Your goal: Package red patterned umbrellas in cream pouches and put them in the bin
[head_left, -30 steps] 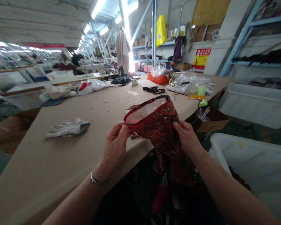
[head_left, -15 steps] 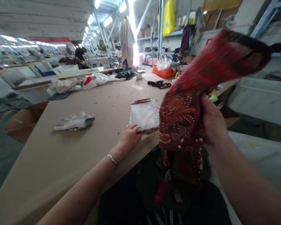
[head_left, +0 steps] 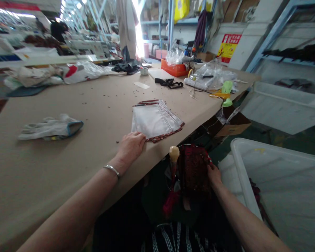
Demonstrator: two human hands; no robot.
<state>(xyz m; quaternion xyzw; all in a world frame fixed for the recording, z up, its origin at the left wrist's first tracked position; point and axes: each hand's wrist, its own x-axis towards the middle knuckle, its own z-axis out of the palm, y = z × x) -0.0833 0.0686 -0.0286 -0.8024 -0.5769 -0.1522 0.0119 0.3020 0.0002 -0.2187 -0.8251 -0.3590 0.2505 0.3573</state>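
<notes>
My left hand [head_left: 131, 146] rests knuckles-up on the brown table [head_left: 68, 157], its fingertips touching the near corner of a small stack of white-lined fabric pieces with red patterned edges [head_left: 154, 120]. Its fingers lie loosely curled and hold nothing. My right hand [head_left: 214, 175] is below the table edge, closed on a dark red patterned cloth [head_left: 194, 168] in my lap. A wooden-knobbed stick [head_left: 173, 154] stands upright just left of that cloth.
A white work glove [head_left: 51, 126] lies on the table to the left. At the far end are an orange tray [head_left: 173, 69], clear plastic bags [head_left: 212, 77], a black strap [head_left: 169, 82] and green items [head_left: 226, 91]. A large white bin [head_left: 280, 185] stands at my right.
My right hand has brought the red patterned cloth down from head height to my lap below the table edge. My left hand stays on the corner of the fabric stack.
</notes>
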